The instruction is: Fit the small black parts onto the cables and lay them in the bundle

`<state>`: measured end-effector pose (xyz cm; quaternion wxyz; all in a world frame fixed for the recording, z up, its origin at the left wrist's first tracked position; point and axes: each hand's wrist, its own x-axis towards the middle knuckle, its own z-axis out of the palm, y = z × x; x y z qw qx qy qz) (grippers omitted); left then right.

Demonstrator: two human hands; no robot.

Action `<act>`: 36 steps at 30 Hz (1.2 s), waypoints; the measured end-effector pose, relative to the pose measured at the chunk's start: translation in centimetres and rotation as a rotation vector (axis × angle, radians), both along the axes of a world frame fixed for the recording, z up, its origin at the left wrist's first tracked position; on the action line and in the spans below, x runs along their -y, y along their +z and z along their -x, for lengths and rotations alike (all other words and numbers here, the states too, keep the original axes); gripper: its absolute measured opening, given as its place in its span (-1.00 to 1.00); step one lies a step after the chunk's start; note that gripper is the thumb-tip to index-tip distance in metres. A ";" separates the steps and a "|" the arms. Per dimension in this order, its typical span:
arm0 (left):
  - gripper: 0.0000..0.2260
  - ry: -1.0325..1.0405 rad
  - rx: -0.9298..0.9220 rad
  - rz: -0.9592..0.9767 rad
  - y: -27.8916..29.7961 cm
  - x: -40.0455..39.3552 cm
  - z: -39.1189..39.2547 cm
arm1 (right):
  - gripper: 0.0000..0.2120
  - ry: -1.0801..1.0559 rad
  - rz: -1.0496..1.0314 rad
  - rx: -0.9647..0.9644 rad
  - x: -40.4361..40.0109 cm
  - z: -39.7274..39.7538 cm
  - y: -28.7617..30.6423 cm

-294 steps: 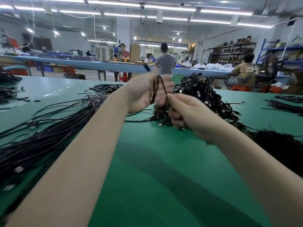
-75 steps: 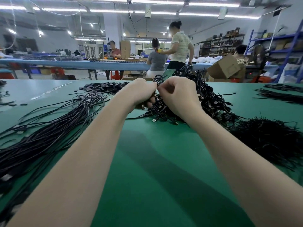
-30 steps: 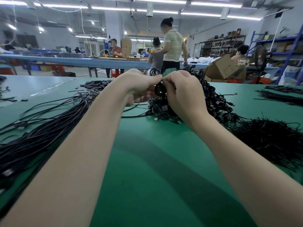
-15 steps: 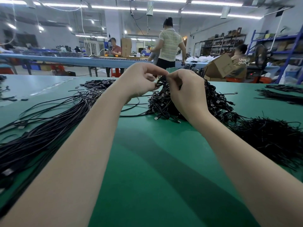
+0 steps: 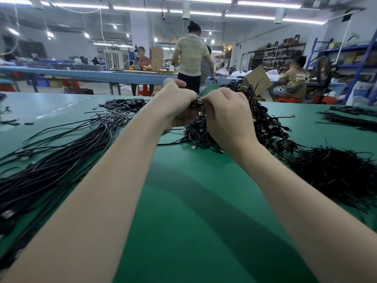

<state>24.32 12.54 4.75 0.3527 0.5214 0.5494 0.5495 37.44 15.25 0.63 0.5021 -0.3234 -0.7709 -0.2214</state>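
A green surface (image 5: 183, 201) is carrying several groups of black cables. A long bundle of straight cables (image 5: 61, 160) is lying along its left side, fanning toward the far edge. A tangled heap of coiled cables (image 5: 269, 127) is sitting near the middle. A bristly dark pile (image 5: 336, 170) is resting at right. Small black parts (image 5: 124, 103) are lying in a loose cluster toward the far side.

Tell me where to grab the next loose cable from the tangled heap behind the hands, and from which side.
Take one by its plug end, where the tangled heap spills onto the green table at its near edge. Come from the near side, low along the mat: the metal-tipped plugs there stick out free of the tangle, so probably pull clear easiest. Both the left hand and right hand are busy pinching.
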 end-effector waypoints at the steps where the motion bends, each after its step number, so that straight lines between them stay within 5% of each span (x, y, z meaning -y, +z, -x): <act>1: -0.88 -0.032 0.054 0.051 0.0 0.1 0.3 | -0.88 -0.008 -0.043 0.014 0.1 0.1 -0.1; 6: -0.82 -0.184 0.075 0.060 0.4 0.6 0.8 | -0.83 0.126 0.093 -0.162 -0.2 -0.1 0.3; 12: -0.74 -0.097 -0.349 -0.235 0.1 0.5 0.7 | -0.91 0.235 0.389 -0.402 -0.6 -0.4 0.9; 21: -0.91 0.096 -0.525 -0.315 -1.0 -1.2 1.1 | -0.88 0.193 0.484 -0.265 -0.6 -0.3 1.1; 23: -0.82 0.081 -0.436 -0.244 -1.1 -1.3 0.6 | -0.87 0.159 0.427 -0.255 -0.4 -0.3 0.8; 26: -0.87 0.008 -0.067 0.007 -0.8 -0.8 0.0 | -0.83 0.056 0.262 -0.112 -0.5 -0.1 -0.1; 30: -0.91 -0.198 0.288 0.284 0.2 0.4 0.9 | -0.91 0.027 -0.120 -0.018 -0.2 0.1 -0.8; 36: -0.81 -0.156 0.257 0.147 0.9 0.9 1.5 | -0.87 0.113 -0.299 -0.050 0.1 0.0 1.7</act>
